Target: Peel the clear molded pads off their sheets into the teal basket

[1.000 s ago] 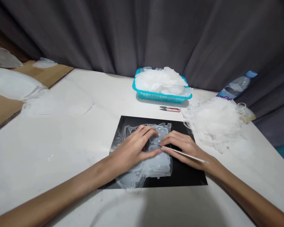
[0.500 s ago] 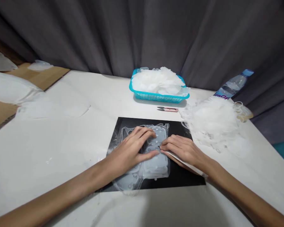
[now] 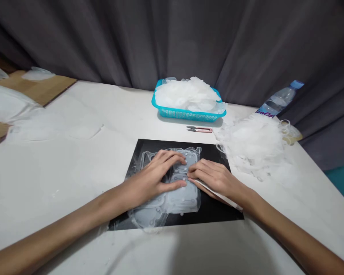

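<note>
A translucent moulded silicone-like sheet (image 3: 183, 196) with rounded rectangular panels and small round nubs lies on a black mat (image 3: 215, 212). My left hand (image 3: 157, 172) rests on it palm down, fingers and thumb spread, pressing the panels. At the sheet's right edge, my right hand (image 3: 215, 177) is closed in a pinch. Under its palm runs a narrow white strip-like thing (image 3: 222, 197), its tip hidden by the fingers. Whether the fingertips also grip the sheet cannot be made out. Loose clear film (image 3: 147, 225) trails at the sheet's lower left.
Beyond the mat is a turquoise basket (image 3: 189, 114) heaped with translucent white pieces. Pink-handled thread snips (image 3: 200, 130) lie before it. A pile of white scraps (image 3: 255, 145) and a water bottle (image 3: 279, 101) are at right. White bags lie on cardboard (image 3: 54, 89) at left.
The whole view has shifted slightly, so everything appears a little further left and higher. Both hands keep nearly the same place on the sheet.
</note>
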`<state>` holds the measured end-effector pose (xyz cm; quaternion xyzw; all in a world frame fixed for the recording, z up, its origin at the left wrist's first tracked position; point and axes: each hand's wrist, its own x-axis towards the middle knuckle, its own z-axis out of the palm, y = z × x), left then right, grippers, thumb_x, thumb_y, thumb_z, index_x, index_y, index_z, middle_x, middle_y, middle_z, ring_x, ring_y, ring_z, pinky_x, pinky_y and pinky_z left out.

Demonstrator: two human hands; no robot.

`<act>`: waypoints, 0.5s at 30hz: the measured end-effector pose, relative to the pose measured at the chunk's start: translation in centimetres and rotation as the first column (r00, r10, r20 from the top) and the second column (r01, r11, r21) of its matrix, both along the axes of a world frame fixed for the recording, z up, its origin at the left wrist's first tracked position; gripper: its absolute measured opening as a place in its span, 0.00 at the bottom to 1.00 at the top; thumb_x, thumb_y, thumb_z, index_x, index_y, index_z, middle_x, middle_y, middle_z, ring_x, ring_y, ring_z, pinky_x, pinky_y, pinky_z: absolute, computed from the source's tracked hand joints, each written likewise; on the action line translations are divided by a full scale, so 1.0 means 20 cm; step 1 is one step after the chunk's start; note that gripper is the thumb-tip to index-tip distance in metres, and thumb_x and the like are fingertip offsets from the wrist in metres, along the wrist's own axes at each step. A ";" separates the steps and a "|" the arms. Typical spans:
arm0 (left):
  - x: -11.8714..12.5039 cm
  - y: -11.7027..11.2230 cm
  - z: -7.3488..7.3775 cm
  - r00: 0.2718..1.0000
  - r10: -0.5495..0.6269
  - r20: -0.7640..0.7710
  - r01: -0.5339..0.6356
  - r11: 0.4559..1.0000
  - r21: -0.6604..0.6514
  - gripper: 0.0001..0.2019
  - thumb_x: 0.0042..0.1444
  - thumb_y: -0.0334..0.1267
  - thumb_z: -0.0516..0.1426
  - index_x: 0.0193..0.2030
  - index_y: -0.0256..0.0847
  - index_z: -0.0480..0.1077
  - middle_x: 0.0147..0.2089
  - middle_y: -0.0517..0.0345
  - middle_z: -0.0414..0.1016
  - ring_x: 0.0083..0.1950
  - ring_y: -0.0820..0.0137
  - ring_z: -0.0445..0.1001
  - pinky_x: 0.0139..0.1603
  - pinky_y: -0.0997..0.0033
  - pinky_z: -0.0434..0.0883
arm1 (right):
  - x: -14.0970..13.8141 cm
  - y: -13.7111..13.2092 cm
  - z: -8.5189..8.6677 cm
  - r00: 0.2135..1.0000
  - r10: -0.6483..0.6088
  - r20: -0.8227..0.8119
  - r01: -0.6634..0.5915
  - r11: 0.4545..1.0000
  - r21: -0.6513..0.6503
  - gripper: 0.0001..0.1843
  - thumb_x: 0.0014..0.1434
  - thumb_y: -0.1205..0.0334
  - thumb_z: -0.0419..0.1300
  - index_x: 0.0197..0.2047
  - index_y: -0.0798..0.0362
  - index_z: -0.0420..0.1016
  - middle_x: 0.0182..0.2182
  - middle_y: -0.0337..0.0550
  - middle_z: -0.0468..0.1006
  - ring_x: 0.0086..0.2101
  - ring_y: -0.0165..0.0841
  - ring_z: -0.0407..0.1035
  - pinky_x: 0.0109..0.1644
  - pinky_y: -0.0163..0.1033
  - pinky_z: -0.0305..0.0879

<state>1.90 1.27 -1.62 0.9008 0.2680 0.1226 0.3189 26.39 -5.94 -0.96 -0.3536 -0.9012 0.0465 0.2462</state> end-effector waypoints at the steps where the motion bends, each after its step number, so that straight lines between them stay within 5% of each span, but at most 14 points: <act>1: 0.00 0.00 0.00 1.000 0.002 0.001 -0.002 1.000 0.001 0.23 0.68 0.55 0.58 0.64 0.49 0.64 0.66 0.53 0.67 0.69 0.57 0.60 0.69 0.53 0.61 | 0.00 -0.01 0.00 1.000 -0.006 0.015 0.006 1.000 0.011 0.07 0.74 0.67 0.53 0.45 0.55 0.72 0.42 0.47 0.81 0.41 0.35 0.74 0.46 0.40 0.71; 8: 0.01 -0.03 0.02 1.000 0.011 0.011 -0.012 0.998 0.057 0.22 0.68 0.52 0.58 0.63 0.47 0.62 0.64 0.51 0.66 0.66 0.57 0.62 0.65 0.55 0.65 | -0.01 -0.01 -0.04 0.998 -0.057 0.000 0.057 0.993 0.106 0.05 0.73 0.65 0.55 0.45 0.54 0.72 0.40 0.47 0.81 0.38 0.34 0.74 0.44 0.38 0.71; 15: 0.02 -0.07 0.06 0.928 0.365 -0.073 -0.308 0.863 0.400 0.32 0.54 0.73 0.58 0.39 0.40 0.65 0.38 0.50 0.69 0.41 0.54 0.68 0.44 0.53 0.67 | -0.03 -0.02 -0.06 0.988 -0.113 0.106 0.096 0.984 0.150 0.16 0.72 0.64 0.56 0.61 0.59 0.70 0.46 0.55 0.78 0.46 0.41 0.75 0.51 0.45 0.75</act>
